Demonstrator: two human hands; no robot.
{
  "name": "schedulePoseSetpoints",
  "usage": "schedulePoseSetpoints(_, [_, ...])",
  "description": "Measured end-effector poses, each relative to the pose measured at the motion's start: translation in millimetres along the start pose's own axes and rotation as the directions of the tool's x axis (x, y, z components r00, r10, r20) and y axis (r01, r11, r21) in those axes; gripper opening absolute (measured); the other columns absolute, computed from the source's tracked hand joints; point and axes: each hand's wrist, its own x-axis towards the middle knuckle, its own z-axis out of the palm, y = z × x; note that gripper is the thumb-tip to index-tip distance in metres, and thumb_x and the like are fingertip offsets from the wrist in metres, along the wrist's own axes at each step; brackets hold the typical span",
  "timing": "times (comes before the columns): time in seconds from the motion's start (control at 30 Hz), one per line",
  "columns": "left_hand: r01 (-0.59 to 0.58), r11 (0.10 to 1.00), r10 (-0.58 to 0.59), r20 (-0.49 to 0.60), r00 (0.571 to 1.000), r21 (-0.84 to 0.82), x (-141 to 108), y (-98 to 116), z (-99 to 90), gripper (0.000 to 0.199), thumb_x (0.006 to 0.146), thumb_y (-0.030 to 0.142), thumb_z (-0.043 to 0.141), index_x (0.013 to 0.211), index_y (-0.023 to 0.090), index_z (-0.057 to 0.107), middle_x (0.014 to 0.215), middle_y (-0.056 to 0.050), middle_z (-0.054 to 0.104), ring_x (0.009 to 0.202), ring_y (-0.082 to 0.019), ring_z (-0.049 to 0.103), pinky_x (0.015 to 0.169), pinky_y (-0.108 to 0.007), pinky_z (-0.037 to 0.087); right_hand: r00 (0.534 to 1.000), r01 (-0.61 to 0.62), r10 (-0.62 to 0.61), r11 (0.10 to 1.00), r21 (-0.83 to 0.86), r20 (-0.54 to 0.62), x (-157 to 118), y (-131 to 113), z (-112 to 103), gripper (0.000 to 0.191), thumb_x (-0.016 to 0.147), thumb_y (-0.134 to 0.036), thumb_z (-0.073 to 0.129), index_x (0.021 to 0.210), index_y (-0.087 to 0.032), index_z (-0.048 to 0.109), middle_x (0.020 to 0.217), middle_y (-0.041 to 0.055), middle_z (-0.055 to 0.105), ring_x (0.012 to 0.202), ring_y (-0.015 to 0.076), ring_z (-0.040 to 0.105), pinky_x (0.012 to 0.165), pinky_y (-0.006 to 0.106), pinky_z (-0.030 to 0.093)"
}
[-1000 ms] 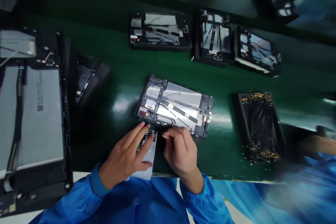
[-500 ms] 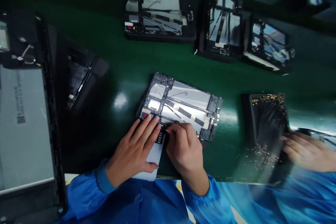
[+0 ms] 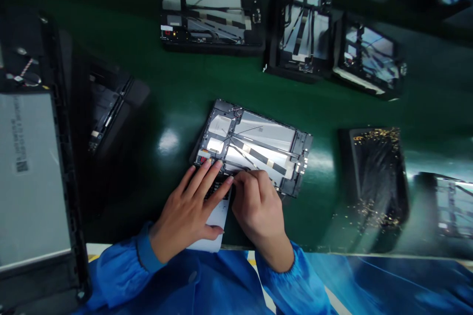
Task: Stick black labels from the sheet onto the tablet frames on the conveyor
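An opened tablet-like device [image 3: 258, 130] lies tilted on the green table, its silver inner plate and black cables showing. My left hand [image 3: 194, 206] rests palm down with fingers spread, fingertips on the device's lower left edge. Under that hand lies a white sheet [image 3: 218, 221] with small black pieces near its top. My right hand [image 3: 258, 206] is closed in a pinch at the lower edge of the device, beside my left fingertips. What it pinches is hidden.
Similar opened devices lie along the back [image 3: 214, 15], [image 3: 306, 29], [image 3: 373, 56]. A large device [image 3: 33, 157] stands at the left near a dark case [image 3: 111, 103]. To the right is a black bundle of wires with gold ends [image 3: 377, 172], then another device [image 3: 454, 204].
The other person's hand at the right has left the view. My left index finger has shifted right, towards my right hand. The view has moved slightly.
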Motion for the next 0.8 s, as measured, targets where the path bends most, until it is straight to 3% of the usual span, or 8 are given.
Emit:
schedulePoseSetpoints(0.13, [0.019, 1.0, -0.019, -0.002, 1.0, -0.014, 1.5, -0.9, -0.5, 0.143, 0.066, 0.071, 0.101, 0.178, 0.02, 0.029, 0.186, -0.018, 0.03, 0.169, -0.042, 0.037, 0.137, -0.052, 0.037, 1.0, 0.012, -0.012, 1.0, 0.007, -0.002, -3.6, 1.1, -0.7, 0.021, 0.109, -0.006, 0.055, 0.116, -0.025, 0.061, 0.092, 0.0035, 0.063, 0.081, 0.0204, 0.061, 0.074, 0.03, 0.057])
schedulePoseSetpoints(0.37, [0.031, 0.999, -0.031, 0.002, 1.0, -0.024, 1.9, -0.9, -0.4, 0.134, 0.071, 0.069, 0.099, 0.178, 0.023, 0.032, 0.186, -0.015, 0.033, 0.17, -0.042, 0.036, 0.136, -0.05, 0.039, 0.999, -0.035, 0.04, 0.979, 0.202, -0.021, -10.9, 5.6, -5.2, 0.027, 0.108, -0.011, 0.06, 0.129, -0.026, 0.069, 0.102, 0.0065, 0.075, 0.09, 0.0207, 0.074, 0.082, 0.032, 0.064])
schedulePoseSetpoints(0.57, [0.027, 0.999, -0.028, -0.026, 0.999, -0.019, 1.5, 0.5, 0.5, 0.137, 0.07, 0.068, 0.1, 0.178, 0.021, 0.031, 0.186, -0.016, 0.033, 0.169, -0.042, 0.037, 0.136, -0.052, 0.039, 0.989, -0.104, 0.126, 0.966, 0.235, -0.082, -13.8, 9.5, -13.2, 0.023, 0.107, -0.012, 0.067, 0.124, -0.026, 0.072, 0.099, 0.0055, 0.077, 0.086, 0.0203, 0.076, 0.077, 0.034, 0.068])
schedulePoseSetpoints(0.8, [0.007, 1.0, -0.007, -0.075, 0.997, 0.001, 1.7, 0.5, 0.6, 0.132, 0.07, 0.067, 0.1, 0.174, 0.017, 0.036, 0.183, -0.018, 0.037, 0.169, -0.041, 0.039, 0.138, -0.052, 0.035, 0.982, -0.084, 0.124, 0.962, 0.26, -0.143, -14.9, 7.4, -3.5, 0.023, 0.103, -0.011, 0.074, 0.12, -0.025, 0.073, 0.096, 0.0056, 0.077, 0.082, 0.0198, 0.075, 0.073, 0.032, 0.064])
